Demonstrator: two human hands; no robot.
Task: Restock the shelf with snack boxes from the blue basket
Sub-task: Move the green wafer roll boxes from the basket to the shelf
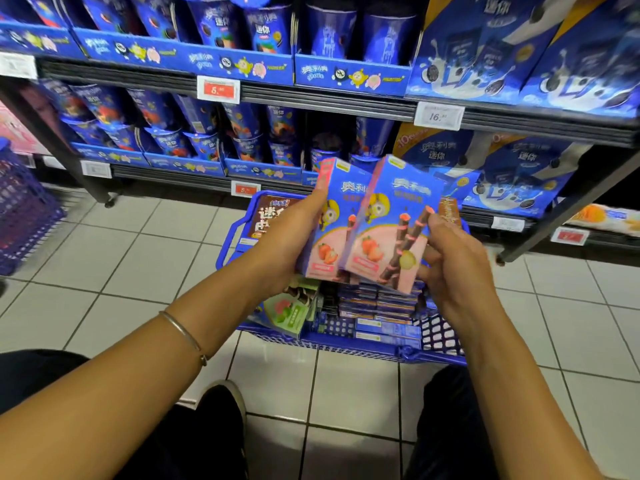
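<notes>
- Snack boxes (389,230), two of them, are held up just over the blue basket (346,345), side by side and touching.
- One box is gripped by the left hand (289,237), with fingers curled round its left edge.
- The other box is pinched by the right hand (457,268) at its right edge.
- Long sides are pointed up, tipped a little toward 1 o'clock.
- Shelf (329,102) is seen at 12 o'clock from both hands; neither hand looks nearer.

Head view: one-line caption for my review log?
Over the blue basket, left hand and right hand hold two strawberry snack boxes, facing the shelf.
</notes>
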